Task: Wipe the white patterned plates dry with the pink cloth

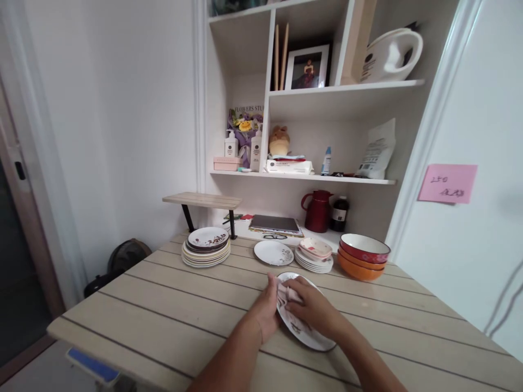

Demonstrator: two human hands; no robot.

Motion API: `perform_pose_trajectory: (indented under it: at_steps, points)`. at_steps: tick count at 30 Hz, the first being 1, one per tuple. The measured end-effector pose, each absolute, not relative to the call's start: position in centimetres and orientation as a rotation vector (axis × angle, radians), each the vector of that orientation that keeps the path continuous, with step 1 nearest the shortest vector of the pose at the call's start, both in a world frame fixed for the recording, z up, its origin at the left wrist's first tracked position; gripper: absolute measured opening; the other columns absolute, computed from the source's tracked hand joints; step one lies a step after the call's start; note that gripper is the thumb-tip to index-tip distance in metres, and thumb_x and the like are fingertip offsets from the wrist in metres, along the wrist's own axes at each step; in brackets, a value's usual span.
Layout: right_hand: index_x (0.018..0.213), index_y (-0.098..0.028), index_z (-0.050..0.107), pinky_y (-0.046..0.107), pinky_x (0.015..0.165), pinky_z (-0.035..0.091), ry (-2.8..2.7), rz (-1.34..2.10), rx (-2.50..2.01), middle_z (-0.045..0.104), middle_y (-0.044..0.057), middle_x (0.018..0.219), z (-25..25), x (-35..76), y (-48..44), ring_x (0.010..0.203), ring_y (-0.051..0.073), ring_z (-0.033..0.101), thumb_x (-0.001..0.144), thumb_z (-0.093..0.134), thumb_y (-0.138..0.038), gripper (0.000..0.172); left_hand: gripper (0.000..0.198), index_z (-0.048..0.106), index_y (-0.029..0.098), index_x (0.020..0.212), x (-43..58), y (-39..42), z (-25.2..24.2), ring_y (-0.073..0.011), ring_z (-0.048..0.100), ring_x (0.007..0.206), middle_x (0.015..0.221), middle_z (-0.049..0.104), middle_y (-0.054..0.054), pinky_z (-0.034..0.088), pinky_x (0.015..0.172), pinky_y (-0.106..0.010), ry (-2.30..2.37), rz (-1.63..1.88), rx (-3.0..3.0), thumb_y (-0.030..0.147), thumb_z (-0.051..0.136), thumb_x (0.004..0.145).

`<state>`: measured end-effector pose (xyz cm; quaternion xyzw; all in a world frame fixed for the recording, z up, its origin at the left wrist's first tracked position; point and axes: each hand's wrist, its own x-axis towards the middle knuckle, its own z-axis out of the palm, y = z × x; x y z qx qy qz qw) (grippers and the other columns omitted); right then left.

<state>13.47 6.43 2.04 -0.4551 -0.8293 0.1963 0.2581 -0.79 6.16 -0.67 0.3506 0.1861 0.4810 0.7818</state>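
A white plate [300,328] with a dark rim and a brown pattern is tilted up over the table, toward me. Its left edge is in my left hand [266,309], thumb upward and the fingers mostly hidden behind the plate. My right hand [312,306] presses a crumpled pale pink cloth [285,294] against the plate's upper left face, fingers bent over it. Just beyond lies another white plate [273,253] with a floral print at its right side.
On the wooden table [163,305] stand a stack of plates [206,253] at left, small plates [314,264] with a pink-patterned bowl [315,247] on top, and stacked red and orange bowls [363,258] at right. Behind are a small raised stand [202,200] and a red jug [318,212].
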Motion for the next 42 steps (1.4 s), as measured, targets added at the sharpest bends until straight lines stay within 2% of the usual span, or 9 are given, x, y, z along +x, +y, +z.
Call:
perform_pose_trajectory:
  at_steps: [6, 11, 17, 22, 25, 31, 34, 39, 42]
  points:
    - [0.111, -0.024, 0.065, 0.030, 0.086, 0.042, -2.270, 0.719, -1.491, 0.065, 0.005, 0.109, 2.4, 17.6, 7.0, 0.099, 0.023, 0.058, 0.068, 0.064, -0.026, 0.043, 0.076, 0.055, 0.014, 0.130, -1.3, 6.1, -0.3, -0.0313, 0.057, 0.117, 0.122, 0.064, -0.019, 0.041, 0.101, -0.046, 0.353, 0.954, 0.743, 0.070, 0.042, 0.079]
    - [0.109, -0.024, 0.064, 0.028, 0.078, 0.040, -2.079, 0.410, -1.819, 0.064, 0.007, 0.108, 2.3, 17.8, 7.8, 0.095, 0.022, 0.059, 0.073, 0.065, -0.032, 0.037, 0.056, 0.052, 0.017, 0.130, -1.4, 6.5, -0.7, -0.0272, 0.061, 0.113, 0.120, 0.066, -0.016, 0.042, 0.100, -0.041, 0.493, 1.076, 0.739, 0.044, 0.063, 0.082]
    - [0.119, -0.031, 0.060, 0.026, 0.072, 0.039, -1.811, 0.155, -1.858, 0.057, 0.005, 0.112, 1.8, 15.7, 8.4, 0.096, 0.020, 0.058, 0.083, 0.057, -0.028, 0.036, 0.058, 0.050, 0.022, 0.131, -1.4, 6.5, -0.2, -0.0253, 0.063, 0.108, 0.122, 0.065, -0.013, 0.044, 0.098, -0.039, 0.504, 1.023, 0.769, 0.032, 0.071, 0.078]
    - [0.125, -0.031, 0.057, 0.026, 0.084, 0.041, -1.906, 0.228, -1.566, 0.055, 0.005, 0.111, 1.4, 13.6, 8.5, 0.104, 0.020, 0.054, 0.080, 0.058, -0.017, 0.047, 0.060, 0.046, 0.024, 0.136, -1.4, 6.4, -0.1, -0.0239, 0.063, 0.108, 0.120, 0.067, -0.012, 0.043, 0.098, -0.038, 0.465, 0.988, 0.795, 0.035, 0.067, 0.081]
    - [0.122, -0.029, 0.059, 0.027, 0.087, 0.041, -2.013, 0.298, -1.358, 0.055, 0.005, 0.110, 1.4, 12.8, 7.9, 0.103, 0.019, 0.054, 0.079, 0.057, -0.016, 0.045, 0.059, 0.048, 0.021, 0.135, -1.4, 6.4, -0.1, -0.0247, 0.064, 0.108, 0.117, 0.068, -0.013, 0.043, 0.098, -0.039, 0.470, 0.991, 0.769, 0.042, 0.063, 0.082]
    - [0.105, -0.023, 0.065, 0.026, 0.083, 0.043, -2.285, 0.477, -1.207, 0.058, 0.003, 0.104, 2.7, 13.6, 6.3, 0.095, 0.018, 0.055, 0.072, 0.065, -0.022, 0.032, 0.066, 0.055, 0.014, 0.129, -1.4, 6.6, 0.0, -0.0287, 0.061, 0.113, 0.118, 0.067, -0.017, 0.044, 0.098, -0.042, 0.433, 0.960, 0.727, 0.060, 0.052, 0.081]
    - [0.102, -0.025, 0.065, 0.025, 0.078, 0.043, -2.373, 0.621, -1.259, 0.063, 0.001, 0.100, 3.4, 15.2, 6.1, 0.091, 0.018, 0.057, 0.069, 0.068, -0.025, 0.033, 0.071, 0.056, 0.012, 0.127, -1.4, 6.6, 0.2, -0.0297, 0.059, 0.116, 0.119, 0.066, -0.019, 0.045, 0.098, -0.042, 0.448, 0.950, 0.701, 0.064, 0.050, 0.080]
    - [0.097, -0.026, 0.067, 0.023, 0.062, 0.038, -2.164, 0.555, -1.739, 0.067, -0.001, 0.089, 3.7, 17.7, 6.6, 0.078, 0.017, 0.060, 0.066, 0.070, -0.026, 0.031, 0.056, 0.056, 0.016, 0.126, -1.4, 6.3, 0.4, -0.0283, 0.061, 0.112, 0.119, 0.067, -0.016, 0.046, 0.096, -0.040, 0.555, 1.014, 0.718, 0.041, 0.069, 0.077]
    - [0.100, -0.026, 0.066, 0.025, 0.062, 0.037, -2.010, 0.408, -1.886, 0.065, 0.004, 0.098, 3.1, 17.9, 7.2, 0.084, 0.020, 0.060, 0.072, 0.064, -0.028, 0.028, 0.061, 0.053, 0.020, 0.127, -1.3, 6.0, 0.3, -0.0254, 0.064, 0.105, 0.116, 0.068, -0.013, 0.048, 0.093, -0.037, 0.618, 1.088, 0.745, 0.028, 0.076, 0.072]
